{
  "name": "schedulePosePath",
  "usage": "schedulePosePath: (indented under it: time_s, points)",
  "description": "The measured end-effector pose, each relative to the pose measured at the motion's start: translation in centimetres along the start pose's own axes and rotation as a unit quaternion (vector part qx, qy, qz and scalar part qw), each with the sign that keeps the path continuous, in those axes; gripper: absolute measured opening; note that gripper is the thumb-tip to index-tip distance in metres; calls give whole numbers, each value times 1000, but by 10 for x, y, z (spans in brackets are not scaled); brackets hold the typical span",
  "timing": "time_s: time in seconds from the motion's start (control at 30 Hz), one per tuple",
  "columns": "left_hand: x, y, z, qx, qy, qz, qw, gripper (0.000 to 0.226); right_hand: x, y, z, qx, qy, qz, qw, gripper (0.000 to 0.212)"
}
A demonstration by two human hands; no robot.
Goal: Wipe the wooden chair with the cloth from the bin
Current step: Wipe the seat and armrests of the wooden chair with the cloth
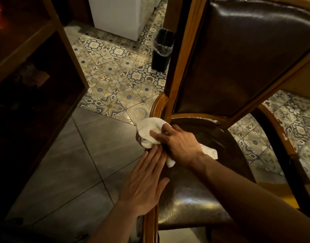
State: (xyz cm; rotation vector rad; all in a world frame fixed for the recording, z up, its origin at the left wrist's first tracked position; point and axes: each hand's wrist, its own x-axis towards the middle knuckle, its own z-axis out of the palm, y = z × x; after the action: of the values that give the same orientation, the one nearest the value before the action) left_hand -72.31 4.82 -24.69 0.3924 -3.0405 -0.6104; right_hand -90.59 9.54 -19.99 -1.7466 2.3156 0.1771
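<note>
Wooden chair [183,55], honey-brown frame with dark brown leather seat and padded leather back: seen from above, back upright at the far side, seat glossy under the light.

White crumpled cloth [149,133]: bunched against the chair's left seat rail, close to where the rail meets the back post; one end trails under the wrist onto the leather seat.

Right hand [177,142]: laid over the cloth, fingers [155,133] closed on it and pressing it to the rail.

Left hand [145,183]: flat on the same left seat rail, nearer the camera, fingers [151,159] stretched out close together and holding nothing, their tips just beside the cloth.

Black bin [162,55] with clear plastic liner: standing on the floor behind the chair's left post, well apart from the cloth.

Floor: patterned blue and cream tiles [113,74] farther off, plain grey tiles [71,163] nearer.

Dark wooden shelving unit [28,55]: at the left edge, contents too dim to tell.

White cabinet [119,14]: at the top, standing on the patterned tiles.
</note>
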Motion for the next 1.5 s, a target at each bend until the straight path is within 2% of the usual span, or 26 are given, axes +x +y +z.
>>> schedulePosePath:
  time_s: [0.13,0.23,0.3,0.37,0.5,0.63,0.7,0.8,1.03,1.23,1.33,1.5]
  points:
    - [-6,-6,-5,-6,-12,24,1000,70,-3,-4,-2,9,-2,6,1000,62]
    - [-9,-15,-11,-16,-12,42,999,67,-6,-6,-2,21,-14,16,1000,70]
    - [-8,-22,-19,-27,2,29,999,64,-9,-8,-3,30,-21,24,999,79]
    - [-4,-26,-28,-32,26,6,999,63,-11,-10,-4,51,-14,34,998,80]
    - [17,-32,-46,-38,53,-30,997,79,-21,-19,-5,96,19,69,993,77]
    - [41,-32,-61,13,29,3,999,90,-35,-23,-15,171,53,110,978,73]
    - [47,-28,-68,26,12,24,999,86,-44,-26,-26,183,60,105,976,69]
    - [50,-20,-79,17,1,32,999,66,-61,-29,-47,215,75,107,968,63]
    - [58,20,-140,7,13,74,997,48,-101,-21,-99,185,120,165,961,68]
    - [66,67,-204,31,33,122,991,46,-146,-15,-146,165,147,225,949,57]
    - [64,95,-232,42,35,146,988,47,-173,-16,-177,160,172,244,941,68]
    - [57,138,-266,71,39,180,980,49,-225,-16,-216,117,200,267,935,54]
